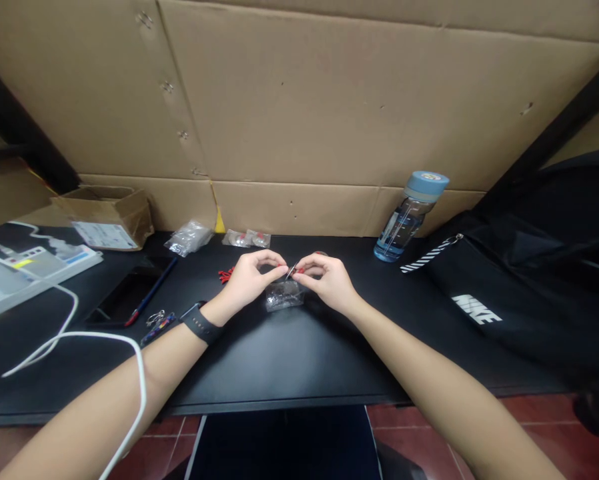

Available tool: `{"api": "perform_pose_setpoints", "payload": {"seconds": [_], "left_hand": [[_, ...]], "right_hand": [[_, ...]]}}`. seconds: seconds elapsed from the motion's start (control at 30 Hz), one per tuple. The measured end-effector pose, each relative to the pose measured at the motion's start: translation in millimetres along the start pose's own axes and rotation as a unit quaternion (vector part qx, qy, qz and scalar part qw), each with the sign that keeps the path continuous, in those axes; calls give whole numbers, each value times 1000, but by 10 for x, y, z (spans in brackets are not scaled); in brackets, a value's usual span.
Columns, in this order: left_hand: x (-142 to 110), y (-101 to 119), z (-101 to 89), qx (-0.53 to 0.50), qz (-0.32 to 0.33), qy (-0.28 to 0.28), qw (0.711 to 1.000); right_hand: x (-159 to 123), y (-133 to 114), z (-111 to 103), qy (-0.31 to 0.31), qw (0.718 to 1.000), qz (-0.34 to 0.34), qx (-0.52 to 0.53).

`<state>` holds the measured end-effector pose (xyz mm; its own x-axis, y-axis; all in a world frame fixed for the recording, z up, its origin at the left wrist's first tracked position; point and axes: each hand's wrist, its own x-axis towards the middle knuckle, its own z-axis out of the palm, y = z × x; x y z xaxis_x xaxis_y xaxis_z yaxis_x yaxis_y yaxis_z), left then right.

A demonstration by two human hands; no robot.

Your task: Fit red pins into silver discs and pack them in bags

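Head view: black desk (279,360), cardboard panel (329,107) upright behind it. Black bag (519,280) at right, blue-lidded bottle (404,217) beside it, standing. Open cardboard box (112,217) at left rear, power strip (34,277) in front of it. Left hand (285,270) and right hand (296,272) meet mid-desk, fingers closed in pinches, a small thin item (291,271) between their fingertips; exact type too small to tell. Clear packet (285,297) just below the fingertips, red pieces (225,275) beside the left hand.
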<state>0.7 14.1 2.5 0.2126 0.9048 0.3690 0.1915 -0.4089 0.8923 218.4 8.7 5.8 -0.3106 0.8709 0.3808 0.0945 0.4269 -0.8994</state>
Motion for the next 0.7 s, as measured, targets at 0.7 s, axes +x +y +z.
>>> {"api": "perform_pose_setpoints", "payload": {"seconds": [0.7], "left_hand": [[-19,-52,-48,163,-31,-92,982]], "right_hand": [[43,209,-97,-109,986,-21,-121]]}}
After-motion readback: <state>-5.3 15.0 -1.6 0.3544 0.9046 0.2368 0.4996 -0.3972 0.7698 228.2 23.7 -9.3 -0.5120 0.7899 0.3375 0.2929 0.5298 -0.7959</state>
